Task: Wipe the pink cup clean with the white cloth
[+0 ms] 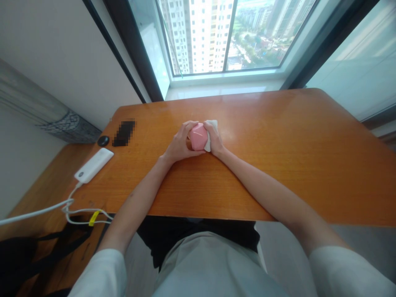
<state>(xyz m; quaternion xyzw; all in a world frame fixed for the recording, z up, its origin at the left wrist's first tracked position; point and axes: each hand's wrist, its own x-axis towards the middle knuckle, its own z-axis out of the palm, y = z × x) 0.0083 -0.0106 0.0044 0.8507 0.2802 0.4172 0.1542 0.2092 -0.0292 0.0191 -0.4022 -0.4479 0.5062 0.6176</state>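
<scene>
A small pink many-sided object (pixel 198 137), its kind unclear, is between my two hands over the middle of the wooden table (pixel 278 165). My left hand (pixel 182 142) curls round its left side, fingers at the top and thumb along the near edge. On the other side, my right hand (pixel 215 139) is closed on a white cloth or tissue (pixel 213 123), which presses against the right face of the pink object. Part of the cloth lies hidden under the right fingers.
Along the table's left side lie a white power bank (pixel 94 165) with a white cable (pixel 69 202), a round black object (pixel 103 141) and a blurred-out dark item (pixel 123 133). Past the far edge is a window (pixel 225 37). A dark bag (pixel 21 260) sits at lower left.
</scene>
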